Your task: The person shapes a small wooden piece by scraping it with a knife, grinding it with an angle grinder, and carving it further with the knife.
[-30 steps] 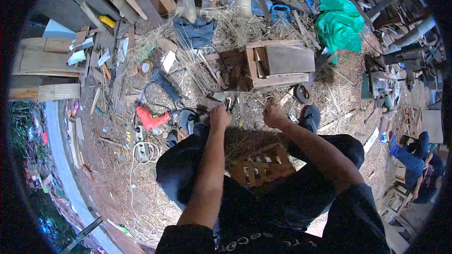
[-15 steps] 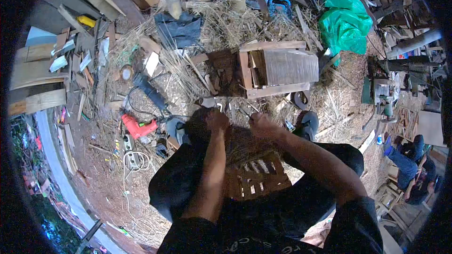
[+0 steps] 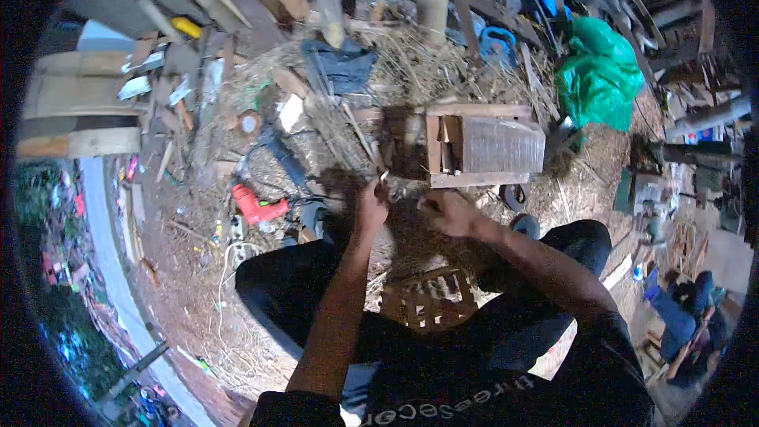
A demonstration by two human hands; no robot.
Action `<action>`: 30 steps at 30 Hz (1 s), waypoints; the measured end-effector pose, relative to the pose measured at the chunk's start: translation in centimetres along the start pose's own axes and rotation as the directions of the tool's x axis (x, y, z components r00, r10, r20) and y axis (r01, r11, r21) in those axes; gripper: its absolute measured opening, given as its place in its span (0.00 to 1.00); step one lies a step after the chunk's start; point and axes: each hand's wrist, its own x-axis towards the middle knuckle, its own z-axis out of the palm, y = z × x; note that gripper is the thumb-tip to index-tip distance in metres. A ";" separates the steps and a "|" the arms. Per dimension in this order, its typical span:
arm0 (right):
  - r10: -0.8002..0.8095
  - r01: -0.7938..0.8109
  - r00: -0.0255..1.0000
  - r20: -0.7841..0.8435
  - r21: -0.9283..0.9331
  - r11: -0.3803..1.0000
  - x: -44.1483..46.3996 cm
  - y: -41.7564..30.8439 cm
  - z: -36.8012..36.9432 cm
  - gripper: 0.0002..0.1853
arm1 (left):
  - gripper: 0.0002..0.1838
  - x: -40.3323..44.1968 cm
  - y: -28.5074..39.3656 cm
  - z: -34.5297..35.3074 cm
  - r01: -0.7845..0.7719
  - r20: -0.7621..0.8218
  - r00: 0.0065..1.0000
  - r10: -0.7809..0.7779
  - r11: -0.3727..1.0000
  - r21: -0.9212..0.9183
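Observation:
My left hand (image 3: 371,205) is closed around a small piece with a pale tip (image 3: 384,177), too blurred to name. To its right, my right hand (image 3: 451,213) has its fingers curled together; whatever they hold is too dark to make out. Both hands are above the ground between my knees, apart from each other. Just beyond the right hand lies a wooden box (image 3: 503,146) with a slatted top and a dark opening at its left end. Nearer my body is a slatted wooden piece (image 3: 427,299), partly in shadow.
A red power drill (image 3: 258,205) and a dark corded power tool (image 3: 283,156) lie on the left. Beyond are dark cloth (image 3: 338,65), a blue handle-like object (image 3: 498,46) and a green plastic sheet (image 3: 602,75). Planks (image 3: 79,115) are stacked left. Another person (image 3: 684,316) sits far right.
My view has swung, so the surroundings appear lower and further right. My hands have come slightly back from the box. The thin tool seen at the right fingers no longer shows clearly.

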 end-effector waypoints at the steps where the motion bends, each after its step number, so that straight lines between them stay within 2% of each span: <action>1: -0.023 0.024 0.999 -0.024 0.071 0.997 -0.1 -0.6 -1.3 0.15 | 0.09 1.6 -1.1 -0.1 -0.124 -0.083 0.986 0.142 0.974 0.188; 2: -0.049 0.056 0.997 -0.061 0.131 0.990 0.6 -1.2 -2.7 0.16 | 0.09 3.0 1.1 -1.2 -0.130 -0.085 0.986 0.140 0.985 0.112; 3: 0.144 -0.146 0.989 0.029 0.105 0.984 1.1 -3.7 -5.0 0.21 | 0.10 4.3 4.3 -2.4 -0.145 -0.080 0.986 0.147 0.989 0.031; 4: 0.108 -0.097 0.990 -0.087 0.128 0.987 1.1 -5.7 -6.8 0.22 | 0.10 5.0 7.7 -3.4 -0.154 -0.062 0.987 0.150 0.987 -0.054; 5: 0.078 -0.048 0.977 -0.201 0.149 0.988 0.8 -7.4 -8.4 0.22 | 0.11 5.5 11.2 -4.7 -0.204 -0.062 0.975 0.216 0.966 0.157; 6: 0.018 0.017 0.946 -0.325 0.104 0.994 0.5 -7.8 -9.3 0.21 | 0.12 5.6 13.2 -5.1 -0.204 -0.062 0.978 0.200 0.978 -0.048; 8: -0.088 0.098 0.860 -0.503 -0.006 0.995 -0.7 -9.1 -11.2 0.19 | 0.13 5.2 17.0 -5.2 -0.161 -0.012 0.985 0.174 0.882 -0.443; 10: -0.189 0.145 0.764 -0.617 -0.122 0.982 -3.0 -11.4 -13.3 0.16 | 0.16 3.4 21.1 -5.5 -0.188 -0.021 0.976 0.216 0.797 -0.574; 11: -0.391 0.333 0.595 -0.702 -0.227 0.915 -3.6 -11.0 -13.4 0.15 | 0.17 2.0 23.3 -5.8 -0.178 -0.017 0.977 0.213 0.763 -0.621; 12: -0.381 0.317 0.582 -0.719 -0.231 0.920 -4.8 -11.6 -13.6 0.15 | 0.18 0.6 25.3 -6.0 -0.156 -0.008 0.979 0.201 0.731 -0.664; 14: -0.346 0.282 0.567 -0.748 -0.219 0.934 -7.1 -12.8 -13.5 0.16 | 0.18 -2.5 28.9 -6.3 -0.136 0.006 0.984 0.176 0.785 -0.604; 15: -0.405 0.321 0.486 -0.775 -0.272 0.907 -7.9 -13.1 -13.2 0.17 | 0.18 -3.8 30.2 -6.2 -0.127 0.011 0.987 0.162 0.811 -0.571; 18: -0.252 0.352 0.523 -0.814 -0.063 0.934 -10.2 -14.0 -12.1 0.18 | 0.18 -6.8 32.2 -5.9 -0.320 -0.102 0.947 0.304 0.872 -0.371; 19: -0.364 0.401 0.416 -0.833 -0.191 0.896 -10.3 -14.4 -11.8 0.19 | 0.17 -7.5 32.6 -5.9 -0.397 -0.140 0.918 0.372 0.854 -0.335; 22: -0.215 0.521 0.592 -0.777 0.166 0.837 -13.2 -17.1 -10.4 0.21 | 0.17 -11.2 35.8 -6.5 -0.489 -0.200 0.866 0.457 0.857 -0.160; 25: -0.411 0.593 0.427 -0.805 -0.093 0.800 -15.5 -21.5 -10.0 0.23 | 0.16 -14.4 38.5 -6.8 -0.582 -0.252 0.803 0.540 0.800 -0.143; 26: -0.472 0.624 0.362 -0.804 -0.167 0.763 -16.0 -22.4 -10.0 0.23 | 0.16 -15.3 39.1 -6.9 -0.585 -0.273 0.799 0.536 0.797 -0.146; 27: -0.553 0.644 0.252 -0.794 -0.289 0.709 -16.0 -23.0 -10.0 0.25 | 0.17 -15.9 39.2 -7.6 -0.532 -0.235 0.841 0.488 0.826 -0.186; 30: -0.578 0.661 0.276 -0.768 -0.284 0.694 -17.8 -24.7 -10.6 0.26 | 0.16 -19.0 41.6 -8.5 -0.546 -0.207 0.838 0.506 0.785 -0.294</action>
